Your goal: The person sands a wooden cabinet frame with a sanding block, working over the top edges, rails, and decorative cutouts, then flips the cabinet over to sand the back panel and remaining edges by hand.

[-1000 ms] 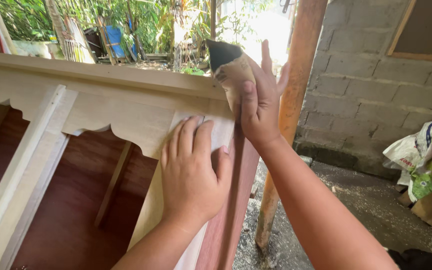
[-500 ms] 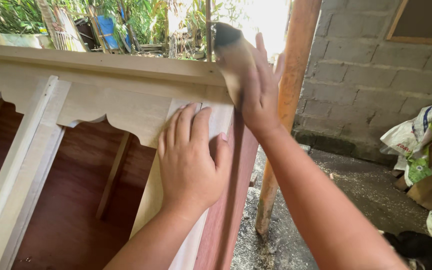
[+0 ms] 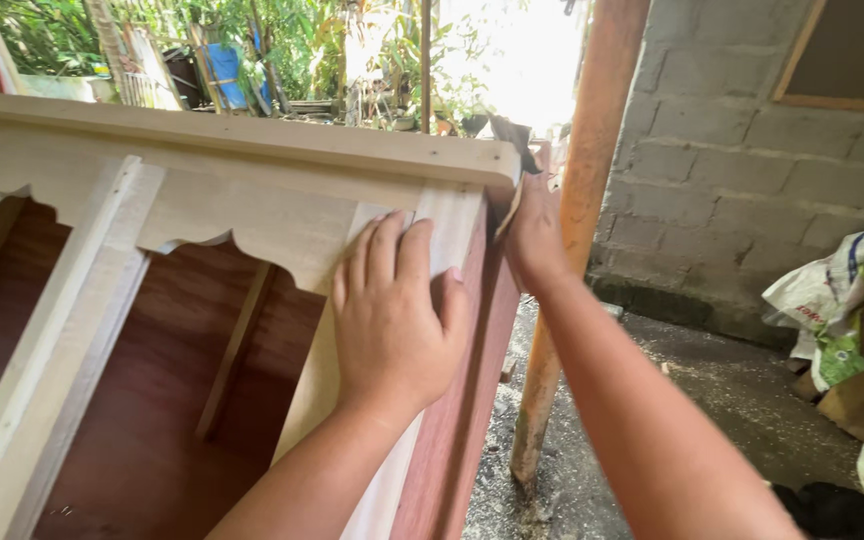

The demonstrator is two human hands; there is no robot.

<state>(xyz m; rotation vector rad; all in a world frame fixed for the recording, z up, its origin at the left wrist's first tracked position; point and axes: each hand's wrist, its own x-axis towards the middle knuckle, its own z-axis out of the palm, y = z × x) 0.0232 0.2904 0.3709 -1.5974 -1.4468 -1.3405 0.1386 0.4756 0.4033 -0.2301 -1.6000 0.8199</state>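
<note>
Head view: left hand [image 3: 392,315] lies flat, fingers together, on the pale front upright of the unpainted wooden cabinet frame [image 3: 252,165], just below its top rail. Right hand [image 3: 534,235] at the cabinet's upper right corner, fingers clamped on a folded brown sheet of sandpaper [image 3: 514,150] pressed to that corner. Orange wooden post [image 3: 592,200] stands just behind the right hand.

Grey block wall [image 3: 752,150], orange wooden post [image 3: 577,250], dusty concrete floor [image 3: 672,400], bright sunlit greenery [image 3: 352,50] behind
</note>
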